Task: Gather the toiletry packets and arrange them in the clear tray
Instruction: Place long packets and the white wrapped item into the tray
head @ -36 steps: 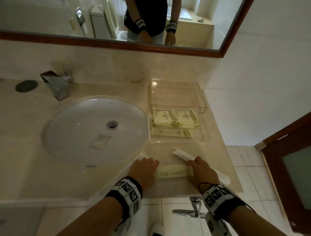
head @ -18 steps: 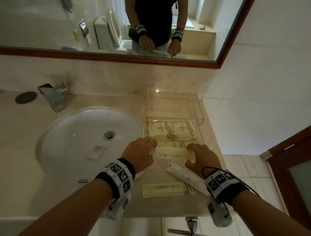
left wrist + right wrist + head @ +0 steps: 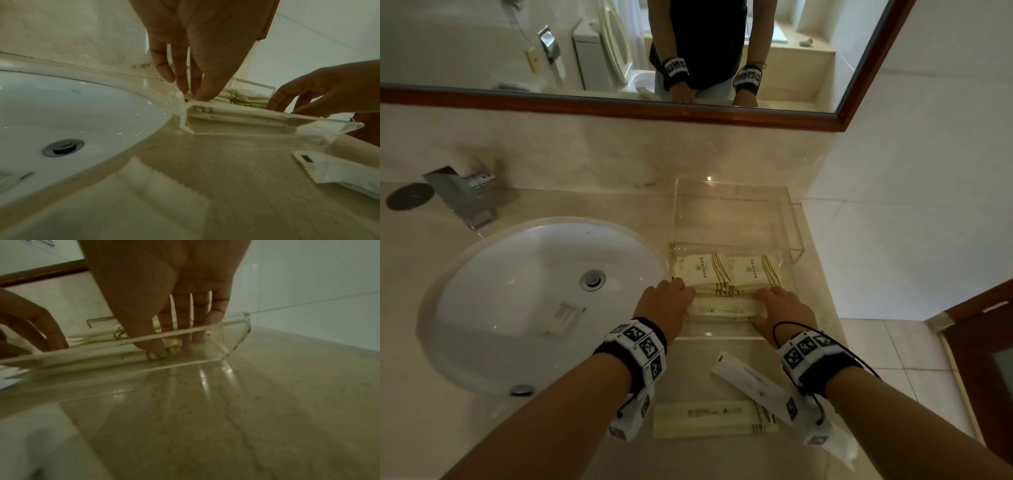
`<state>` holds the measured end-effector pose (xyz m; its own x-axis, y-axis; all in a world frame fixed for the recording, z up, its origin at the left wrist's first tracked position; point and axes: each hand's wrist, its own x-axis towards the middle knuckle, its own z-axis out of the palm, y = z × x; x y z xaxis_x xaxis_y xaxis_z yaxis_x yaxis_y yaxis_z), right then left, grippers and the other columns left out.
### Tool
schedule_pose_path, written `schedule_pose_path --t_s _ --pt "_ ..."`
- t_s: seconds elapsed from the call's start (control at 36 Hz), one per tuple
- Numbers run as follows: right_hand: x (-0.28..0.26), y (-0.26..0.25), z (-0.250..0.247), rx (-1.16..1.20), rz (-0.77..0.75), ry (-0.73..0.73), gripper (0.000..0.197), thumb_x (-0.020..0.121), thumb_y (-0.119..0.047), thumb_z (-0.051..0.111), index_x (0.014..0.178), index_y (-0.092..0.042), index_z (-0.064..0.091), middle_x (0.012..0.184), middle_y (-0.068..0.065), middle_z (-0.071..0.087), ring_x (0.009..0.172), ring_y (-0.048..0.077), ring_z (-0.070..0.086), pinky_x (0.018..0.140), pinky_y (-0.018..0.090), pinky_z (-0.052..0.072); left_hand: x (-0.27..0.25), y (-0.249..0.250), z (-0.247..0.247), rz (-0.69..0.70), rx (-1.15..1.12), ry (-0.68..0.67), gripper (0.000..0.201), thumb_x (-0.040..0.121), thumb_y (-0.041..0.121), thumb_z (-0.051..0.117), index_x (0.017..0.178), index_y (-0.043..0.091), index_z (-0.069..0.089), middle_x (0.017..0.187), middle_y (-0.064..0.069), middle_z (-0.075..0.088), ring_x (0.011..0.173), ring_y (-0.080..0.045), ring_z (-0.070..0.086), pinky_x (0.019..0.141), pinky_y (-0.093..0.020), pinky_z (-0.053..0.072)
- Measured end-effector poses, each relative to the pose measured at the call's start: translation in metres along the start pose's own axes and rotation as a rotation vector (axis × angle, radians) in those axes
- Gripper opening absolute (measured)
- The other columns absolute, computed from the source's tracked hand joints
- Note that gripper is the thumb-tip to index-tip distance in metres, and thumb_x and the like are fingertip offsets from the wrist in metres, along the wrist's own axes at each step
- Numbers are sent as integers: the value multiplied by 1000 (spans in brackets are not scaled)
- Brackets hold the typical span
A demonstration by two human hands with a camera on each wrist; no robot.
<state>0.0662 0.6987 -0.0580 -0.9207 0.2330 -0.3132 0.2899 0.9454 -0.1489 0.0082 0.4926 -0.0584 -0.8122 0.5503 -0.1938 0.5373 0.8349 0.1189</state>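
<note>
The clear tray (image 3: 722, 334) stands on the counter right of the sink, with two cream gold-striped packets (image 3: 702, 270) lying side by side in its middle. In front of them inside the tray lies a long cream packet (image 3: 722, 309). My left hand (image 3: 671, 301) pinches its left end (image 3: 197, 105), and my right hand (image 3: 774, 301) pinches its right end (image 3: 174, 348), fingers pointing down behind the tray's front wall (image 3: 92, 348). Nearer me on the counter lie a long white packet (image 3: 750, 380) and another long cream packet (image 3: 709, 418).
The white sink basin (image 3: 534, 301) is left of the tray, and the metal faucet (image 3: 465, 195) stands behind it. A mirror (image 3: 619, 51) hangs above. The counter ends just right of the tray, beside a tiled wall and a brown door (image 3: 983, 359).
Both hands carried the long cream packet from the counter's front edge forward into the tray and lowered it in front of the striped packets.
</note>
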Motion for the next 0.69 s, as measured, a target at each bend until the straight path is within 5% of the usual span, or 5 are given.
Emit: schedule_pose_path --t_s 0.25,0.36,0.44,0.58,0.69 --pt "-21 4 -5 94 -60 56 40 85 -25 59 124 -22 49 127 1 48 115 23 49 93 35 47 -16 3 -8 13 -57 30 34 93 10 42 124 19 52 127 -3 52 110 -23 51 88 -32 41" --pt "-57 2 -2 151 -211 -11 21 86 -22 56 106 -25 60 100 -9 52 90 9 48 81 20 42 -61 15 -15 58 -178 61 27 94 22 45 120 22 53 125 2 54 110 -19 52 92 -30 42" --pt "-85 -3 4 86 -317 -93 19 86 -29 56 103 -29 62 94 -15 47 87 5 42 80 17 38 -100 24 -8 123 -170 -45 31 95 32 44 124 24 49 127 3 52 113 -18 51 97 -30 41" --pt "-120 -8 19 -8 -346 -273 45 80 -37 64 124 -33 52 131 -6 48 118 17 48 103 29 40 -132 23 19 146 -44 -300 54 86 44 52 134 23 39 136 -1 41 121 -23 44 103 -38 39" --pt "-131 -9 31 -128 -365 -254 62 77 -36 67 134 -30 41 140 -3 37 121 23 45 102 35 40 -138 17 29 144 -9 -318 53 86 38 52 134 19 39 138 -4 39 125 -26 40 105 -40 37"
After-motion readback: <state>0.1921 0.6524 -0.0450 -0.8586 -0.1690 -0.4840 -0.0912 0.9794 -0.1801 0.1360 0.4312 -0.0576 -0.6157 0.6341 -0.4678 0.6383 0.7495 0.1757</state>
